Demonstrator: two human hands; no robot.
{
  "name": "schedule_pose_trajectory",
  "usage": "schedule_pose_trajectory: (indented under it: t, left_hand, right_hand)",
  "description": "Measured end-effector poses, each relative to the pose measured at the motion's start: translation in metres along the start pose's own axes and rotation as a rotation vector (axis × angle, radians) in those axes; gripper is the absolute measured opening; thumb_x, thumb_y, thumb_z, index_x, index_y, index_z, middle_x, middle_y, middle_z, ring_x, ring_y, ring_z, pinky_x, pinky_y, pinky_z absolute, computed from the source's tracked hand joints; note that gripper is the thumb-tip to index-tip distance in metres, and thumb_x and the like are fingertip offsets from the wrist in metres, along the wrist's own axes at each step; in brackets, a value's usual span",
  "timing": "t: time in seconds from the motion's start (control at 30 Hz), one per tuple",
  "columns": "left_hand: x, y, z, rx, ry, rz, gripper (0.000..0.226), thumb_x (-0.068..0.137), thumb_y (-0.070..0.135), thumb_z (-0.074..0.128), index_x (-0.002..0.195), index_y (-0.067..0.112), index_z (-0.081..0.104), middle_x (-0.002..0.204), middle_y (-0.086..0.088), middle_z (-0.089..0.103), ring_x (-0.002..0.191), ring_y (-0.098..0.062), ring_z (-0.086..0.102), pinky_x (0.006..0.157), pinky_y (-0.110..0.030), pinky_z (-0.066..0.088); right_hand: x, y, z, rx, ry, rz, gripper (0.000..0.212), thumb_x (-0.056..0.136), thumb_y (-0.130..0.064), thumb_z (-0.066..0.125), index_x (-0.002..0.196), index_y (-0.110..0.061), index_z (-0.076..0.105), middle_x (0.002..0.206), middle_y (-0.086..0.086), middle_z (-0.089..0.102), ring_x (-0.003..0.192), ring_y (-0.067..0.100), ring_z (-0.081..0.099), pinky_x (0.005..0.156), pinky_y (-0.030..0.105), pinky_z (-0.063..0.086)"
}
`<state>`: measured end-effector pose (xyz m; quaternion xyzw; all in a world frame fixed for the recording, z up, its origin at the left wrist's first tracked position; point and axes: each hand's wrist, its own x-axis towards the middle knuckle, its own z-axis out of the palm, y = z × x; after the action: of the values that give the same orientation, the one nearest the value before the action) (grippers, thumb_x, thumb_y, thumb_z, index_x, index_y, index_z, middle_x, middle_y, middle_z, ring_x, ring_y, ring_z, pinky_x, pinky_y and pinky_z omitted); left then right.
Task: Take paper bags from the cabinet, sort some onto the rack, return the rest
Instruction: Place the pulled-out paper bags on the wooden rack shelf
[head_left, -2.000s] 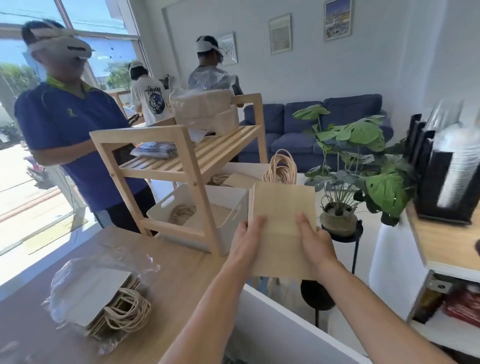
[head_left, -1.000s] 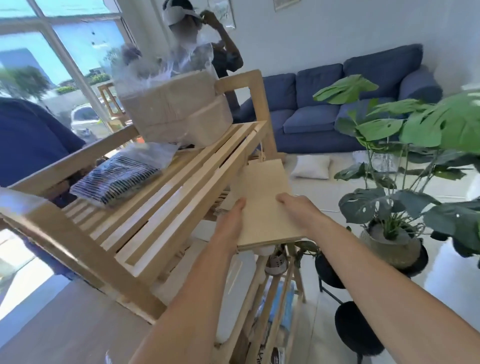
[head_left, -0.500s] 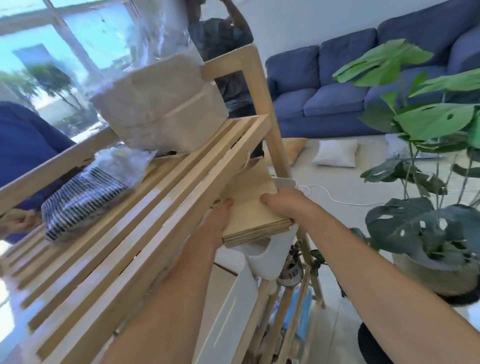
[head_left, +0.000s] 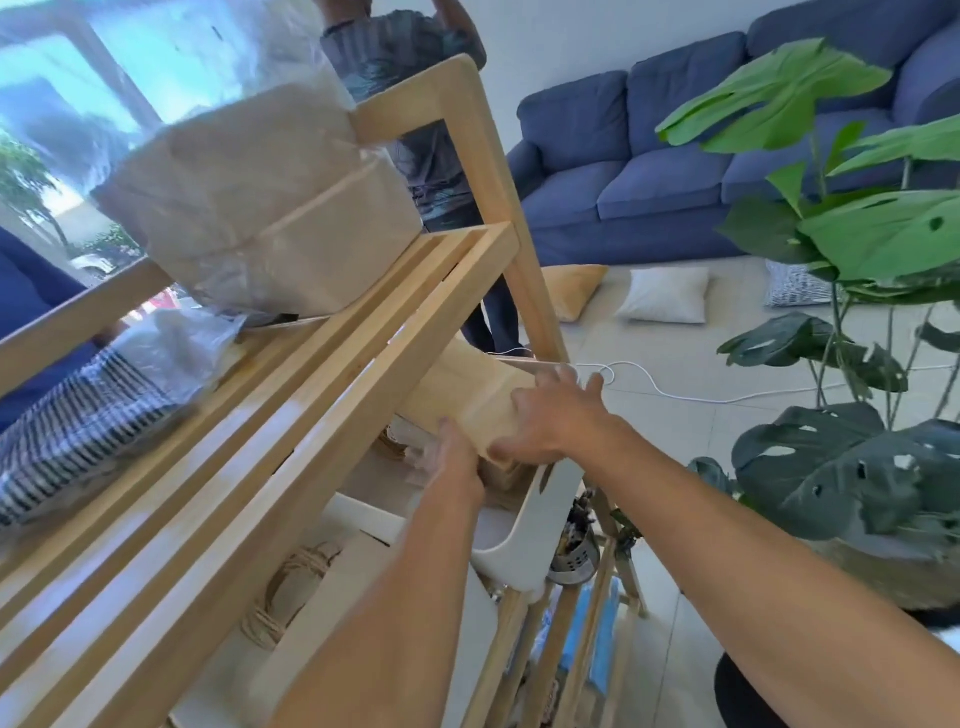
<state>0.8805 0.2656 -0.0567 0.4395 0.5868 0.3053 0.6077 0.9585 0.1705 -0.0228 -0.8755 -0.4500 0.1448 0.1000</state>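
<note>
so from my end both hands are clamped on the stack of paper bags (head_left: 467, 389): left hand (head_left: 457, 460) pinching its near edge, right hand (head_left: 556, 415) spread over the top with the thumb hooked at the edge. The stack's tucked just under the top shelf of the wooden rack (head_left: 363, 338), right above the white bin (head_left: 540, 525), and a plastic-wrapped bundle (head_left: 260, 208) sits on that top shelf
</note>
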Motion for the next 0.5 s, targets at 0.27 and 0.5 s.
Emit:
schedule_pose_trajectory:
  t: [0.27,0.5]
  left_hand:
    - [0.002,-0.019,0.005,0.145,-0.105,-0.128,0.044,0.094,0.037,0.044,0.125,0.009,0.055,0.103,-0.014,0.066,0.082,-0.028,0.059,0.076,-0.035,0.048]
    - [0.013,-0.016,-0.003,0.239,-0.157,-0.026,0.025,0.093,0.021,0.061,0.110,0.007,0.050,0.097,-0.021,0.068,0.083,-0.037,0.070,0.067,-0.052,0.060]
  right_hand:
    - [0.007,0.011,0.013,-0.197,-0.062,0.030,0.067,0.077,-0.056,0.056,0.131,-0.017,0.048,0.143,0.014,0.035,0.138,0.038,0.018,0.109,0.061,0.010]
    - [0.021,-0.003,0.007,-0.196,-0.185,0.093,0.043,0.081,-0.024,0.058,0.123,-0.018,0.054,0.135,0.012,0.045,0.135,0.037,0.025,0.108,0.067,0.014]
